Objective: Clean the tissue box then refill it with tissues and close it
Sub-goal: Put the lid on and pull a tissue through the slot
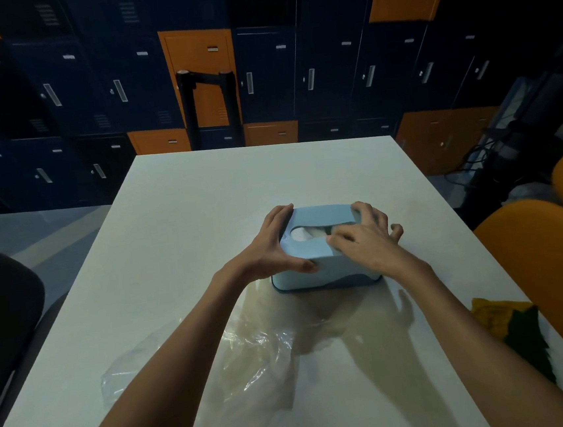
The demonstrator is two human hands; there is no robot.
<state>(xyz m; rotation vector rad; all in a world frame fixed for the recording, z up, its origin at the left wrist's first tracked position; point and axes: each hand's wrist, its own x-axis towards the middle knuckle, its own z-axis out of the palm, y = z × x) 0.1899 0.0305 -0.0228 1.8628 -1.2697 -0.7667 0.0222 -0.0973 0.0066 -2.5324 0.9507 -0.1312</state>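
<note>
Near left: clear crumpled plastic wrapper (198,366) lying on the white surface (203,203), partly under the left forearm.
Near right: yellow and dark green cloth (510,318) at the surface's right edge.
Centre: light blue tissue box (330,270) standing on the surface, lid (311,217) on top.
Slot: white tissues (301,233) visible through the lid's opening.
Left hand (269,245): grips the box's left end, thumb on the near side, fingers over the far edge.
Right hand (368,239): fingers curled over the lid's right end, thumb beside the slot.
Far: dark blue and orange lockers (267,77).
</note>
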